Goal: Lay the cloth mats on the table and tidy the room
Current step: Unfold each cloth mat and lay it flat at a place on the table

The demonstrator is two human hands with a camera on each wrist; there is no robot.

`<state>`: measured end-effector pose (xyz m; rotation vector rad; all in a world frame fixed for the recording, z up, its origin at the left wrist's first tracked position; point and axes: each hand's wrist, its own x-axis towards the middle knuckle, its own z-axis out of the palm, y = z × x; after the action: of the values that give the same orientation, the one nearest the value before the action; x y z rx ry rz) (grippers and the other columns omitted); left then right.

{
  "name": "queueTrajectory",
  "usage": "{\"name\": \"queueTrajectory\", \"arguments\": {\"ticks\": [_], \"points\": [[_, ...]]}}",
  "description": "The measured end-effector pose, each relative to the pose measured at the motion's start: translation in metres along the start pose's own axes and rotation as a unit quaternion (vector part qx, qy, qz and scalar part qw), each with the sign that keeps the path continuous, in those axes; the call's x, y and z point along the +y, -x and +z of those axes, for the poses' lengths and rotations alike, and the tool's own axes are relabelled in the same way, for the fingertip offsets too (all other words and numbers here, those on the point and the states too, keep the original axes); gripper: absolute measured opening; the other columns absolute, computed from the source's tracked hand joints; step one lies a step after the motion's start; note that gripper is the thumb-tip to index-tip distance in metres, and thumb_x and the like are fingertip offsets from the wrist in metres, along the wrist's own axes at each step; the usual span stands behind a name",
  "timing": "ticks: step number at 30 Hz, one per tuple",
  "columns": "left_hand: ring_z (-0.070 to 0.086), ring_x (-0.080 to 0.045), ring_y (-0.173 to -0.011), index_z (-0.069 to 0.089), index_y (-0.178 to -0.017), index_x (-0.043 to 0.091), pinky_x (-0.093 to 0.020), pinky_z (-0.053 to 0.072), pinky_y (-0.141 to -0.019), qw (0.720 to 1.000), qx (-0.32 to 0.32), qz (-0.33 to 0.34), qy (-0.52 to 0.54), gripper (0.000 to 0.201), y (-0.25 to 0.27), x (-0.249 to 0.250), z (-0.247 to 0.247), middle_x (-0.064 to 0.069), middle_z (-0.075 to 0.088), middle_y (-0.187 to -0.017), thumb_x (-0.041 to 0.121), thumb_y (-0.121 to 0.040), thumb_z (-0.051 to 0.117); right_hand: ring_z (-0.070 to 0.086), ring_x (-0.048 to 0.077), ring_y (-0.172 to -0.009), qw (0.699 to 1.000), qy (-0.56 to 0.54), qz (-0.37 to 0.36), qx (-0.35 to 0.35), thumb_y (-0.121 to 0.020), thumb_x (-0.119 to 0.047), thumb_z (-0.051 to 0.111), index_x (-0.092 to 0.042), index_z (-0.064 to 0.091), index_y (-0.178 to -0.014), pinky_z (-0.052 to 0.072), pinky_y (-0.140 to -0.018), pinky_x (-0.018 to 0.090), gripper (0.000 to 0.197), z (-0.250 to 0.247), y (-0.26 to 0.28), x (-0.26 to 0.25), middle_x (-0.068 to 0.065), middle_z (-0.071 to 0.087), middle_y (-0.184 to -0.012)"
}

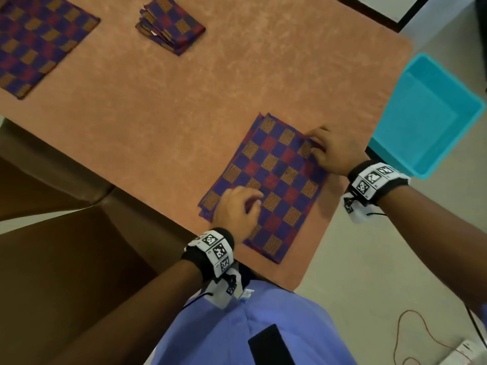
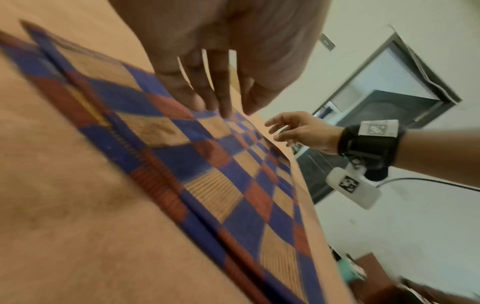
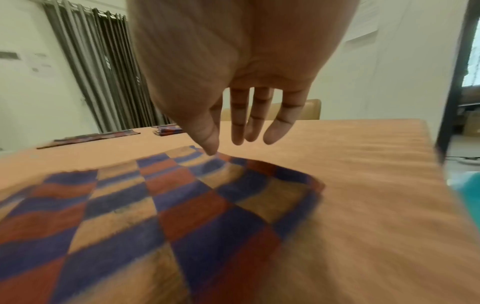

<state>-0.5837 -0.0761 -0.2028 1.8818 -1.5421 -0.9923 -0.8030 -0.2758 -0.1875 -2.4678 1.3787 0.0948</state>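
A checked purple, red and gold cloth mat (image 1: 274, 180) lies near the front right corner of the orange table (image 1: 184, 101), with a second layer's edge showing along its left side. My left hand (image 1: 237, 206) rests on the mat's near left part, its straight fingertips (image 2: 221, 111) pressing the cloth. At the mat's far right corner is my right hand (image 1: 332, 151), where the cloth edge (image 3: 298, 176) curls up a little. Its thumb (image 3: 211, 150) touches that edge while the other fingers hang straight beyond it.
A stack of folded mats (image 1: 171, 25) sits at the table's far middle, and another mat (image 1: 39, 40) lies spread at the far left. A teal bin (image 1: 427, 114) stands off the table's right edge. Brown chairs (image 1: 52, 259) are at the left; a cable (image 1: 411, 330) lies on the floor.
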Motion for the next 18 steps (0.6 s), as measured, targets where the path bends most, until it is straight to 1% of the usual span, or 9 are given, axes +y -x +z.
{"name": "queueTrajectory", "arguments": {"ticks": [1,3,5,7,10,12,14,16,18], "points": [[0.053,-0.018,-0.104,0.062,-0.111,0.026,-0.032,0.045,-0.088,0.998,0.048,-0.017,-0.035,0.024,-0.004,-0.008,-0.006,0.005,0.062,-0.108,0.029,-0.088,0.057,0.056,0.031,-0.104,1.000,-0.007,-0.026,-0.001,-0.083,-0.014,0.063,-0.015,0.060,-0.125,0.043,-0.086,0.037,0.042,0.001,-0.009,-0.010,0.012,0.063,-0.113],[0.049,-0.023,-0.111,0.054,-0.122,0.024,-0.039,0.044,-0.094,0.986,0.087,-0.083,-0.117,0.036,-0.011,-0.021,-0.018,0.000,0.055,-0.117,0.033,-0.087,0.057,0.055,0.029,-0.109,0.997,-0.021,-0.069,-0.020,-0.082,-0.011,0.064,-0.017,0.058,-0.129,0.042,-0.091,0.038,0.048,0.003,-0.029,-0.032,0.009,0.062,-0.119],[0.046,-0.026,-0.116,0.048,-0.130,0.022,-0.044,0.041,-0.097,0.971,0.083,-0.142,-0.176,0.047,-0.014,-0.029,-0.027,-0.004,0.051,-0.123,0.036,-0.087,0.059,0.052,0.028,-0.117,0.992,-0.022,-0.112,-0.049,-0.081,-0.007,0.061,-0.019,0.056,-0.133,0.041,-0.099,0.041,0.054,0.008,-0.048,-0.053,0.007,0.059,-0.129],[0.045,-0.027,-0.119,0.044,-0.133,0.024,-0.046,0.038,-0.099,0.966,0.064,-0.158,-0.195,0.051,-0.014,-0.034,-0.031,-0.004,0.050,-0.126,0.037,-0.086,0.060,0.046,0.031,-0.127,0.986,0.006,-0.147,-0.075,-0.080,-0.004,0.057,-0.018,0.054,-0.137,0.037,-0.106,0.045,0.058,0.012,-0.065,-0.069,0.008,0.052,-0.142],[0.052,-0.022,-0.113,0.048,-0.124,0.027,-0.048,0.039,-0.099,0.972,0.063,-0.168,-0.155,0.042,-0.017,-0.038,-0.032,0.003,0.055,-0.118,0.035,-0.086,0.062,0.039,0.033,-0.134,0.976,0.077,-0.174,-0.107,-0.080,-0.004,0.057,-0.017,0.050,-0.140,0.034,-0.109,0.046,0.061,0.013,-0.084,-0.076,0.010,0.043,-0.149],[0.057,-0.018,-0.092,0.050,-0.108,0.030,-0.044,0.046,-0.087,0.980,0.066,-0.150,-0.110,0.026,-0.017,-0.042,-0.030,0.011,0.055,-0.093,0.029,-0.085,0.062,0.045,0.032,-0.125,0.972,0.093,-0.191,-0.098,-0.079,-0.006,0.056,-0.018,0.055,-0.134,0.041,-0.100,0.049,0.057,0.012,-0.091,-0.072,0.008,0.051,-0.140],[0.053,-0.016,-0.077,0.051,-0.099,0.027,-0.031,0.042,-0.070,0.989,0.064,-0.100,-0.093,0.017,-0.014,-0.044,-0.028,0.013,0.047,-0.079,0.022,-0.085,0.060,0.051,0.032,-0.110,0.972,0.097,-0.200,-0.078,-0.079,-0.009,0.055,-0.021,0.061,-0.124,0.045,-0.087,0.048,0.046,0.012,-0.097,-0.068,0.006,0.058,-0.123],[0.050,-0.012,-0.073,0.054,-0.096,0.023,-0.025,0.037,-0.065,0.994,0.067,-0.050,-0.077,0.013,-0.010,-0.044,-0.027,0.009,0.050,-0.079,0.018,-0.085,0.060,0.051,0.031,-0.103,0.971,0.099,-0.208,-0.065,-0.078,-0.013,0.057,-0.021,0.064,-0.114,0.045,-0.082,0.046,0.038,0.010,-0.101,-0.064,0.004,0.059,-0.114],[0.053,-0.010,-0.075,0.055,-0.093,0.024,-0.023,0.041,-0.065,0.996,0.070,-0.018,-0.045,0.012,-0.006,-0.042,-0.027,0.008,0.055,-0.082,0.016,-0.086,0.059,0.052,0.030,-0.097,0.970,0.103,-0.211,-0.061,-0.071,-0.015,0.061,-0.020,0.064,-0.099,0.043,-0.077,0.042,0.028,0.007,-0.105,-0.059,0.005,0.057,-0.109]]}}
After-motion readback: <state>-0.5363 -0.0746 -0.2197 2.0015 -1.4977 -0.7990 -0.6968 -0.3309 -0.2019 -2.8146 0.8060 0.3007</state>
